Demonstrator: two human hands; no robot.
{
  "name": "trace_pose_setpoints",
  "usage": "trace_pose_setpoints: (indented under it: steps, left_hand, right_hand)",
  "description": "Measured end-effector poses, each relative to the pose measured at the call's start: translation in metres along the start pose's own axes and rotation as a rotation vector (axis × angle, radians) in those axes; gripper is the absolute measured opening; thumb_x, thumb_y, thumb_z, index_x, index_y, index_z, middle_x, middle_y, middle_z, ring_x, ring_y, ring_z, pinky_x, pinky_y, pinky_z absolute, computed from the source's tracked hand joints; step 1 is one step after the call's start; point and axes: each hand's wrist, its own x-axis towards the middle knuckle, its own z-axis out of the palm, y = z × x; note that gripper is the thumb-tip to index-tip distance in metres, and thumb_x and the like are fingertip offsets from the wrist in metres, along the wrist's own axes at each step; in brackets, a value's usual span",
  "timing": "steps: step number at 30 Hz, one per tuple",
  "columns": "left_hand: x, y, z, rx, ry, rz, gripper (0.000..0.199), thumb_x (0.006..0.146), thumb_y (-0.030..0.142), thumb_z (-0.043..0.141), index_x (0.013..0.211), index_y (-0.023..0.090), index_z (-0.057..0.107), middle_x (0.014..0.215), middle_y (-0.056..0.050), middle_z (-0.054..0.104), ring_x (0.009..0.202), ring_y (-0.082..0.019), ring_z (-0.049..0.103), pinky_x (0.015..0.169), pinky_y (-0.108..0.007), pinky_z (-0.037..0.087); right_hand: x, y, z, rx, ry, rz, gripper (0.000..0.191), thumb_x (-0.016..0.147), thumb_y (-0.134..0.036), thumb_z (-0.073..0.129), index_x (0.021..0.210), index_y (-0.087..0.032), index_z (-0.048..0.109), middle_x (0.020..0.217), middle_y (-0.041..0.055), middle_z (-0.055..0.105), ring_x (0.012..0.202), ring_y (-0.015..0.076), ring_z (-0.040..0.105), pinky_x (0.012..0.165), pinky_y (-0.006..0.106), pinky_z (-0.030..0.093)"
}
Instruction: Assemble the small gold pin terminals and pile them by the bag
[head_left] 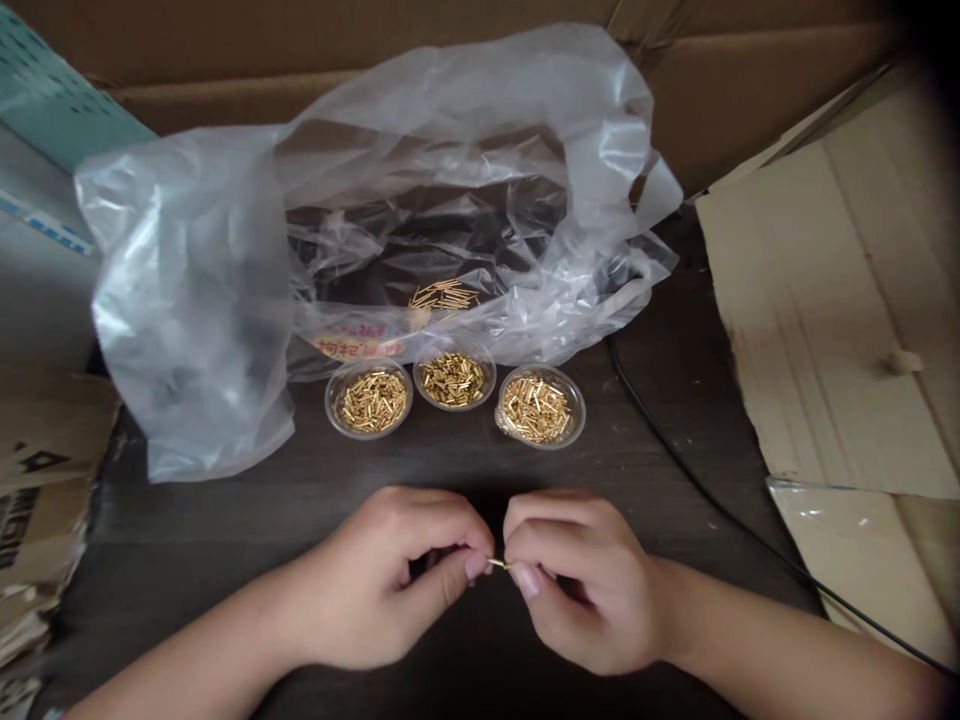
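Observation:
Low over the dark table, my left hand (420,570) and my right hand (577,575) meet fingertip to fingertip. Between them runs a thin gold-coloured metal pin (498,564), pinched at one end by each hand. Whether it is one piece or two joined cannot be made out. Beyond my hands stand three clear round cups of small gold metal pieces: the left cup (330,410), the middle cup (491,375) and the right cup (580,425). Longer gold pins (450,297) lie in a loose pile on the clear plastic bag behind the cups.
The large crumpled plastic bag (202,300) spreads across the back of the table (187,540). A black cable (682,480) runs down the right side. Cardboard (840,300) lines the right, with more cardboard (37,500) at left and behind.

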Motion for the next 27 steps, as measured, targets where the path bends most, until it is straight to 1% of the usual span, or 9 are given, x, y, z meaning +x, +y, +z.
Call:
trace_pose_setpoints:
  steps: [3, 8, 14, 19, 27]
  left_hand:
    - [-0.0012, -0.0014, -0.0002, -0.023, -0.002, 0.023, 0.016, 0.098, 0.010, 0.054, 0.086, 0.016, 0.063, 0.080, -0.001, 0.068, 0.073, -0.011, 0.062, 0.070, -0.020, 0.047]
    - [0.0000, -0.0013, -0.0007, -0.028, 0.004, 0.065, 0.018, 0.099, 0.009, 0.053, 0.084, 0.015, 0.062, 0.077, -0.001, 0.065, 0.070, -0.011, 0.059, 0.067, -0.020, 0.045]
    - [0.0024, -0.0001, -0.0020, -0.047, -0.002, 0.044, 0.017, 0.098, 0.009, 0.054, 0.084, 0.015, 0.062, 0.076, 0.000, 0.065, 0.069, -0.009, 0.058, 0.067, -0.018, 0.044]
    - [0.0008, 0.0001, -0.0018, -0.037, 0.004, 0.029, 0.016, 0.095, 0.007, 0.054, 0.083, 0.015, 0.061, 0.075, 0.001, 0.065, 0.067, -0.009, 0.057, 0.066, -0.018, 0.044]
    - [0.0003, -0.0023, 0.0001, 0.008, 0.019, 0.005, 0.017, 0.095, 0.007, 0.053, 0.082, 0.015, 0.060, 0.071, 0.002, 0.063, 0.063, -0.009, 0.055, 0.062, -0.020, 0.042]
  right_hand:
    - [0.0020, -0.0018, -0.0020, 0.073, -0.038, 0.063, 0.018, 0.088, -0.009, 0.047, 0.073, -0.019, 0.046, 0.065, -0.0038, 0.044, 0.055, 0.0082, 0.041, 0.052, 0.022, 0.033]
    - [0.0051, -0.0012, -0.0041, 0.209, -0.088, 0.145, 0.022, 0.089, -0.012, 0.049, 0.069, -0.019, 0.042, 0.062, -0.0053, 0.039, 0.052, 0.0056, 0.035, 0.050, 0.020, 0.027]
    - [0.0061, 0.0009, -0.0064, 0.251, -0.109, 0.188, 0.024, 0.091, -0.013, 0.049, 0.069, -0.018, 0.042, 0.061, -0.0052, 0.040, 0.053, 0.0054, 0.036, 0.051, 0.020, 0.027]
    - [0.0037, 0.0023, -0.0052, 0.210, -0.095, 0.171, 0.022, 0.090, -0.012, 0.049, 0.070, -0.018, 0.043, 0.063, -0.0051, 0.040, 0.054, 0.0054, 0.036, 0.052, 0.020, 0.027]
    - [-0.0005, 0.0009, -0.0026, 0.032, -0.086, 0.105, 0.020, 0.087, -0.004, 0.045, 0.074, -0.019, 0.041, 0.068, -0.0037, 0.040, 0.060, 0.0080, 0.039, 0.056, 0.023, 0.031]
